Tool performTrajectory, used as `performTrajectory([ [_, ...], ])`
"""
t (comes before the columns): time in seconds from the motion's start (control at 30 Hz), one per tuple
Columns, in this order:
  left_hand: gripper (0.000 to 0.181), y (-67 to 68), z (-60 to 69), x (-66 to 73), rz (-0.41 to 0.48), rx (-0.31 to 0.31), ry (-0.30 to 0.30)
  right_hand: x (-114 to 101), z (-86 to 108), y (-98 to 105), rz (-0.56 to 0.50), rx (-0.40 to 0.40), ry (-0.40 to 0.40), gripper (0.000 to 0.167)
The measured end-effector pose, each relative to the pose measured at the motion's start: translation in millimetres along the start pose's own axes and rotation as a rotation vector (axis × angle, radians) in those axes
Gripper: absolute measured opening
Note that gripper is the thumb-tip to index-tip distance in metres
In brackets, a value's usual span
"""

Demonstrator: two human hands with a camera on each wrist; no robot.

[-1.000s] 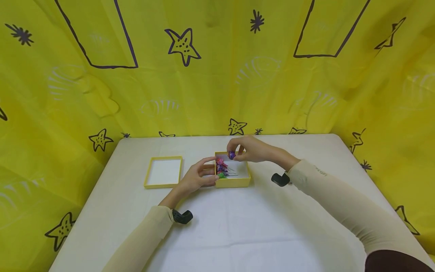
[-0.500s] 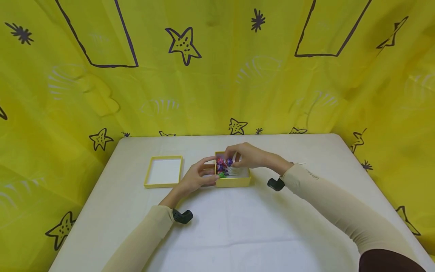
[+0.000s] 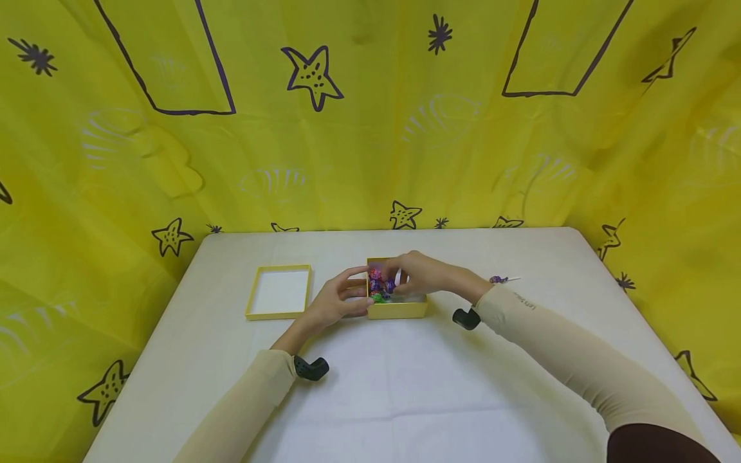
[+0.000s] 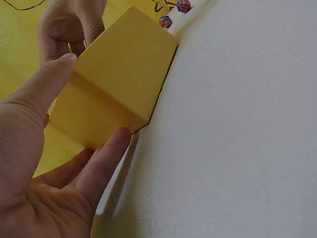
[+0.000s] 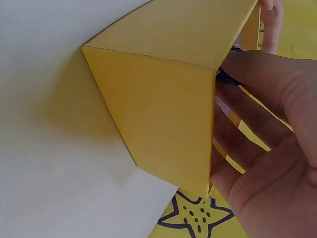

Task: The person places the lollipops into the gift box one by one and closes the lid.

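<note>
A yellow box with a pale inside stands on the table, wrapped lollipops lying along its left side. Against the box's left end rests my left hand. Its fingers are spread and slightly bent; the left wrist view has the thumb at the rim near a corner and fingertips low on the wall. My right hand reaches down into the box from the right. Between its thumb and fingers it pinches a purple-blue lollipop, whose dark wrapper partly shows in the right wrist view. That lollipop's stick is hidden.
A shallow yellow-edged lid, white inside, lies left of the box. Beyond the right wrist lies a lollipop on the white tablecloth. The left wrist view shows two lollipop heads there. A yellow patterned curtain closes off the back.
My right hand has lowered into the box, carrying the purple-blue lollipop down toward the others. The lollipop on the table has come into sight past the sleeve. My left hand stays put.
</note>
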State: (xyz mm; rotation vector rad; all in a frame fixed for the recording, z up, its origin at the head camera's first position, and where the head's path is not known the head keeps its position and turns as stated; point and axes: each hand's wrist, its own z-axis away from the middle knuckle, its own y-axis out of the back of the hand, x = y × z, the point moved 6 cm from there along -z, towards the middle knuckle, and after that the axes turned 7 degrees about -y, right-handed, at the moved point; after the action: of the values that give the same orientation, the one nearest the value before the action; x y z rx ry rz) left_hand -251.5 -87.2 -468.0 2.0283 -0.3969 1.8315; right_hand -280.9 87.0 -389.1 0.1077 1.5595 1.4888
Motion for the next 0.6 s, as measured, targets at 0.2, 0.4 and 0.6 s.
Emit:
performTrajectory([
  [0.2,0.072,-0.1,-0.9,-0.7,0.020,0.002,-0.009,-0.1,-2.0,-4.8,-0.008,-0.016,0.023,0.019],
  [0.4,0.072,-0.1,-0.2,-0.3,0.017,0.007,-0.009,0.7,-3.1,-9.4,0.007,-0.018,0.009,0.022],
  [0.6,0.072,-0.9,-0.1,-0.7,0.030,0.002,-0.003,3.3,-6.1,-14.1,0.007,-0.031,0.005,0.021],
])
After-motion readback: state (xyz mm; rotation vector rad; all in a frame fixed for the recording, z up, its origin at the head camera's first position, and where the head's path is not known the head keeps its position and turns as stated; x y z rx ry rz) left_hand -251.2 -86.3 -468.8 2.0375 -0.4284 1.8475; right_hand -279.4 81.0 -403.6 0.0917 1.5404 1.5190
